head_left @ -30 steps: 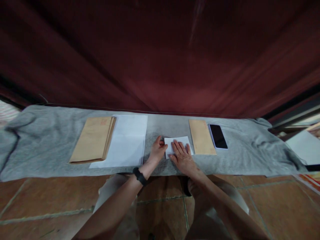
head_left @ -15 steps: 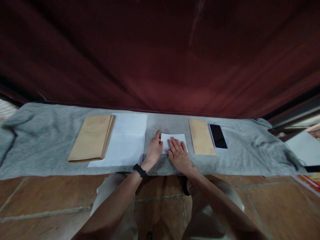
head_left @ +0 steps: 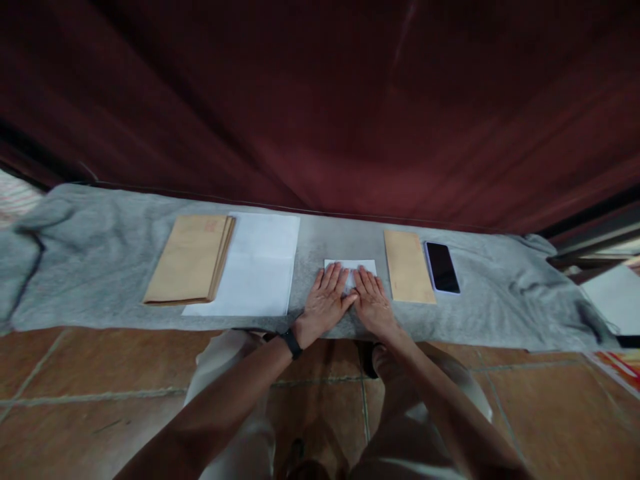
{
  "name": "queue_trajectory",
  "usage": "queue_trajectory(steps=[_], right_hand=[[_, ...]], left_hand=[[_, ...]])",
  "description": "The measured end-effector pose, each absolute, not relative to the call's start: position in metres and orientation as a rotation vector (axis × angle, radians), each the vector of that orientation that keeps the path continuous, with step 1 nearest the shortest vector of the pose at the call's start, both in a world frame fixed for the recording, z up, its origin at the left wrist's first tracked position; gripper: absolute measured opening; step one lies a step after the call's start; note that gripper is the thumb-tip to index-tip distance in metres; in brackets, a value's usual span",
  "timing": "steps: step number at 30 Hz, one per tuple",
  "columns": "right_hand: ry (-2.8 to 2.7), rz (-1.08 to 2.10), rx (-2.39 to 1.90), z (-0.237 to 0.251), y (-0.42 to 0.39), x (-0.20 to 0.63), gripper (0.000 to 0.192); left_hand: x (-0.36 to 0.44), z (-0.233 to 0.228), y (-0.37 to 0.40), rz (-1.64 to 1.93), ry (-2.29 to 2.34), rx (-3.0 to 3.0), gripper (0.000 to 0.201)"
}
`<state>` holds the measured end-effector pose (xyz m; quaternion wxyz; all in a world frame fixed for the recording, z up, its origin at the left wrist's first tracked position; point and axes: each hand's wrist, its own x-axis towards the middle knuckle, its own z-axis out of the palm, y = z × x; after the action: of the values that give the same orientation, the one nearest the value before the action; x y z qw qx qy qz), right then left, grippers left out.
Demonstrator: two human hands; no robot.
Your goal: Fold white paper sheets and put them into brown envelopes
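Both hands now lie flat, side by side, on the folded paper [head_left: 350,267] at frame centre. Half a second ago the left hand [head_left: 325,303] sat at the paper's left edge with the thumb up; now it is palm down on the sheet, fingers spread, forefinger touching the right hand [head_left: 373,305]. The right hand is also palm down, fingers apart, gripping nothing. Less of the paper shows than before: only its far strip clears the fingertips. The view has also tipped slightly, so everything sits a bit higher in frame.

A black wristband [head_left: 291,342] is on the left wrist.

Surroundings: a grey cloth [head_left: 100,253] covers the low surface across the middle of the frame. Left of centre, a white sheet [head_left: 260,267] lies flat, with a stack of tan envelopes [head_left: 193,267] overlapping its left edge. Just right of the hands, one tan envelope [head_left: 407,267] lies near the paper but apart from it. A dark phone [head_left: 443,267] lies just beside that envelope, to its right. A dark red curtain [head_left: 320,100] fills the upper frame. Brown floor tiles [head_left: 100,393] run along the bottom. Nothing lies between the hands and the paper.
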<state>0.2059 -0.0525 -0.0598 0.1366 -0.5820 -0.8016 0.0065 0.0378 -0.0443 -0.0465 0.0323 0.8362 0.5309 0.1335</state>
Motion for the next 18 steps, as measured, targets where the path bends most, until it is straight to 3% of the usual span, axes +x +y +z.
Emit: queue_trajectory(steps=[10, 18], right_hand=[[-2.1, 0.186, -1.717, -0.059, -0.047, 0.229, 0.057], [-2.34, 0.253, -1.536, -0.055, -0.032, 0.197, 0.058]], left_hand=[[0.037, -0.041, -0.046, 0.39, 1.668, 2.54, 0.058], [0.042, -0.039, -0.046, 0.319, 1.67, 2.553, 0.06]])
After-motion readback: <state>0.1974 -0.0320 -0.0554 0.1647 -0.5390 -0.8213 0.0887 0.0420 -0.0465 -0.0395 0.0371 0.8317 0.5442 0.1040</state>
